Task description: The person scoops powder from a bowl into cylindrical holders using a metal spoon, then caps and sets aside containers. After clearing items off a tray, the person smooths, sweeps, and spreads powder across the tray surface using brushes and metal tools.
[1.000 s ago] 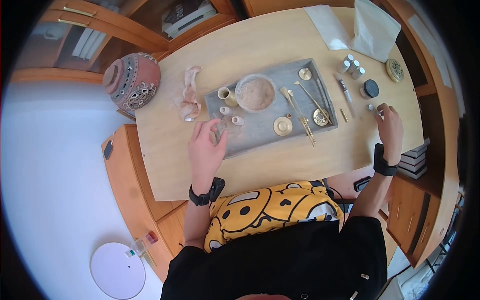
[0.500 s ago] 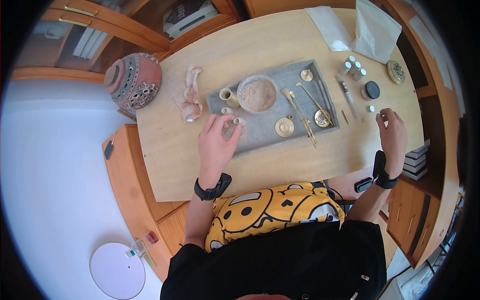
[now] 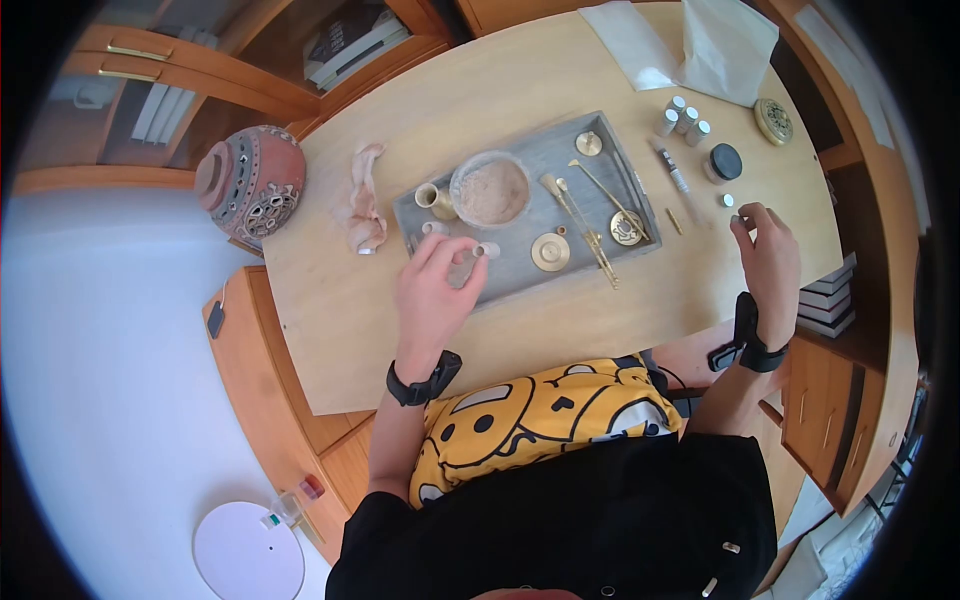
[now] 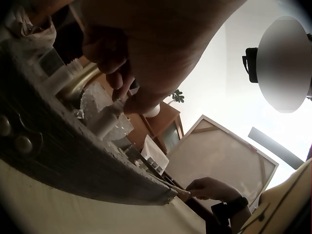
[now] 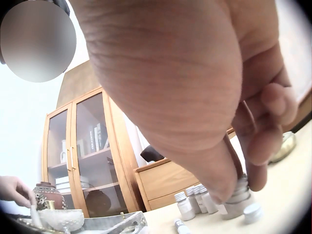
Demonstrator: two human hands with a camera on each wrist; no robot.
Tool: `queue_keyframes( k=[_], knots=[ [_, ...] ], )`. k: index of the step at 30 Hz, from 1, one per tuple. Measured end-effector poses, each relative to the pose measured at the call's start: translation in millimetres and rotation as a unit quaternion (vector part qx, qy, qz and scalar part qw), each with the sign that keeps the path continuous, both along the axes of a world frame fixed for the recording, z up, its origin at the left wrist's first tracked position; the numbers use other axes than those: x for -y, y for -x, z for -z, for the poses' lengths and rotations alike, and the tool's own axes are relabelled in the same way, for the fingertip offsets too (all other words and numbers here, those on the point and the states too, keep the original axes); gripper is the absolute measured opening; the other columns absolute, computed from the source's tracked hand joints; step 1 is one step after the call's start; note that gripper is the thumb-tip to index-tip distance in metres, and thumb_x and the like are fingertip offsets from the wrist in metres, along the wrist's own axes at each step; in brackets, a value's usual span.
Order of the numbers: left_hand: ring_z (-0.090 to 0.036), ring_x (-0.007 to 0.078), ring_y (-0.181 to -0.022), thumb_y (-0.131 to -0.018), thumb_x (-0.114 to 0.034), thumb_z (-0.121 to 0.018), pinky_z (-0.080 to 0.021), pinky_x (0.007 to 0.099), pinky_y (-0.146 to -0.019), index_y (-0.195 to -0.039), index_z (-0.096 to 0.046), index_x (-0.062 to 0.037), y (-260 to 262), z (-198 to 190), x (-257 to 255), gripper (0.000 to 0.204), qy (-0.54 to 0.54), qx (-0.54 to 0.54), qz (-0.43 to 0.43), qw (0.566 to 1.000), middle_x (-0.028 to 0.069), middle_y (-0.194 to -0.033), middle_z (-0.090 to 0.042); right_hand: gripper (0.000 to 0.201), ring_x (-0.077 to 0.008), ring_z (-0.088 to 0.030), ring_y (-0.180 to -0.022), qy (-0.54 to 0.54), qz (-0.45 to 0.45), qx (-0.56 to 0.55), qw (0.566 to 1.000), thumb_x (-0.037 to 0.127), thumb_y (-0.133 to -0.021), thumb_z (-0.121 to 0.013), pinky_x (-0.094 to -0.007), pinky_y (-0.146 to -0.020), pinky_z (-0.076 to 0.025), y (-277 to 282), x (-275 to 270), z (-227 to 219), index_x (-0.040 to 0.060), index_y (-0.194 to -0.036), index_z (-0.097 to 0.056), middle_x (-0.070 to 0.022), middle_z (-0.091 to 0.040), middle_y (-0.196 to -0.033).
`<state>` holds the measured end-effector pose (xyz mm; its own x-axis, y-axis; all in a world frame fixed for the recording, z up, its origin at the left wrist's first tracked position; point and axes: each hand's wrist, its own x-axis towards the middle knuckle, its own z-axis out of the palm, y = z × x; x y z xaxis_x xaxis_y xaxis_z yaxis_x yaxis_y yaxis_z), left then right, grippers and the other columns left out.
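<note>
My left hand [image 3: 435,295] pinches a small pale bottle [image 3: 487,250] between thumb and fingertips, over the near left part of the grey tray [image 3: 510,285]. In the left wrist view this bottle [image 4: 105,121] stands tilted beneath the fingertips. A second pale bottle [image 3: 434,228] is just beyond the fingers, partly covered. Beside it are a brass vase [image 3: 432,197] and a bowl [image 3: 490,190] of pinkish-grey powder. My right hand [image 3: 768,255] pinches a small grey piece [image 3: 737,220], mostly hidden by its fingertips. Close to it, a small white cap [image 3: 727,200] lies on the table.
Brass tools [image 3: 580,225], a round brass dish [image 3: 550,252] and a brass lid [image 3: 588,144] lie in the tray. Right of it are several white-capped vials [image 3: 697,131], a black-lidded jar [image 3: 723,162] and a pen-like tube [image 3: 673,168]. Left are a crumpled cloth [image 3: 366,200] and a patterned pot [image 3: 258,180].
My left hand has closed on the nearer pale bottle and shifted it slightly right across the tray. My right hand has drawn back a little from the white cap. The head view has shifted.
</note>
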<state>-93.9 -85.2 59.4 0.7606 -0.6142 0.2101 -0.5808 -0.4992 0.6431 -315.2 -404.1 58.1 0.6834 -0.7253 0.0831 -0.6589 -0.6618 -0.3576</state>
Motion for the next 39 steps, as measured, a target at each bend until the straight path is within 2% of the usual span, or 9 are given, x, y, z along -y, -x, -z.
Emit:
queue_keyframes(
  k=[8,14,15,20,21,28,30,33,39],
  knots=[
    [-0.056,0.0141,-0.062,-0.078,-0.007,-0.075,-0.045,0.0274,-0.056,-0.092,-0.070,-0.0051,2,3,4,0.016,-0.027,0.030,0.022,0.999,0.0047,-0.077,-0.058,0.014,-0.0348,-0.065,-0.081,-0.020,-0.021,0.020,0.999,0.014,-0.089,-0.066,-0.0435,-0.069,-0.050,-13,-20,-14,0.0042,-0.099,-0.062,-0.0134,-0.068,-0.092],
    [-0.057,0.0154,-0.064,-0.078,-0.008,-0.075,-0.045,0.0284,-0.057,-0.092,-0.069,-0.0049,4,1,5,0.015,-0.036,0.018,0.021,0.999,0.0048,-0.075,-0.057,0.014,-0.0325,-0.065,-0.078,-0.041,-0.168,0.069,0.983,0.011,-0.083,-0.070,-0.0413,-0.067,-0.052,-41,-60,-19,0.0055,-0.093,-0.062,-0.0116,-0.065,-0.087],
    [-0.056,0.0159,-0.064,-0.078,-0.009,-0.075,-0.045,0.0288,-0.057,-0.092,-0.069,-0.0049,5,0,5,0.015,-0.043,0.011,0.020,0.999,0.0048,-0.075,-0.057,0.014,-0.0325,-0.065,-0.078,-0.041,-0.168,0.069,0.983,0.011,-0.083,-0.070,-0.0413,-0.067,-0.052,-46,-68,-21,0.0055,-0.093,-0.062,-0.0116,-0.065,-0.087],
    [-0.059,0.0202,-0.063,-0.078,-0.013,-0.076,-0.048,0.0329,-0.057,-0.089,-0.068,-0.0076,4,2,6,0.015,-0.046,0.012,0.022,0.999,0.0040,-0.075,-0.056,0.016,-0.0282,-0.066,-0.081,-0.043,-0.307,0.125,0.942,0.012,-0.080,-0.070,-0.0392,-0.066,-0.053,-74,-99,-29,0.0078,-0.094,-0.062,-0.0085,-0.061,-0.085],
    [-0.059,0.0204,-0.064,-0.078,-0.014,-0.076,-0.047,0.0331,-0.057,-0.090,-0.068,-0.0075,4,1,7,0.016,-0.049,0.003,0.020,0.999,0.0040,-0.076,-0.056,0.016,-0.0295,-0.065,-0.076,-0.037,-0.321,0.146,0.935,0.008,-0.079,-0.071,-0.0382,-0.064,-0.052,-80,-104,-26,0.0061,-0.093,-0.062,-0.0078,-0.061,-0.086],
    [-0.059,0.0209,-0.065,-0.078,-0.014,-0.076,-0.048,0.0328,-0.058,-0.093,-0.068,-0.0068,5,0,2,0.018,-0.035,-0.020,0.022,0.999,0.0053,-0.079,-0.057,0.017,-0.0291,-0.065,-0.078,-0.040,-0.411,0.166,0.895,0.011,-0.081,-0.069,-0.0378,-0.064,-0.053,-116,-127,-23,0.0054,-0.095,-0.062,-0.0084,-0.062,-0.091],
    [-0.060,0.0208,-0.067,-0.078,-0.013,-0.076,-0.048,0.0328,-0.061,-0.097,-0.068,-0.0064,3,0,-4,0.022,-0.042,-0.058,0.010,0.997,0.0060,-0.082,-0.058,0.024,-0.0300,-0.067,-0.083,-0.040,-0.429,0.141,0.891,0.000,-0.070,-0.063,-0.0383,-0.065,-0.056,-121,-129,-26,0.0003,-0.094,-0.059,-0.0120,-0.062,-0.090],
    [-0.061,0.0207,-0.071,-0.078,-0.014,-0.076,-0.049,0.0328,-0.063,-0.102,-0.068,-0.0061,-1,-2,-9,0.027,-0.089,-0.089,0.000,0.992,0.0060,-0.084,-0.059,0.020,-0.0302,-0.067,-0.083,-0.041,-0.416,0.144,0.897,0.001,-0.075,-0.064,-0.0393,-0.065,-0.056,-127,-129,-18,0.0004,-0.094,-0.060,-0.0122,-0.062,-0.090],
    [-0.063,0.0216,-0.073,-0.077,-0.013,-0.075,-0.051,0.0330,-0.066,-0.104,-0.068,-0.0058,-6,8,-7,0.029,-0.096,-0.074,0.019,0.992,0.0057,-0.086,-0.061,0.015,-0.0292,-0.067,-0.081,-0.056,-0.435,0.160,0.884,0.012,-0.083,-0.067,-0.0385,-0.065,-0.056,-137,-132,-8,0.0018,-0.092,-0.061,-0.0109,-0.062,-0.089]
  ],
)
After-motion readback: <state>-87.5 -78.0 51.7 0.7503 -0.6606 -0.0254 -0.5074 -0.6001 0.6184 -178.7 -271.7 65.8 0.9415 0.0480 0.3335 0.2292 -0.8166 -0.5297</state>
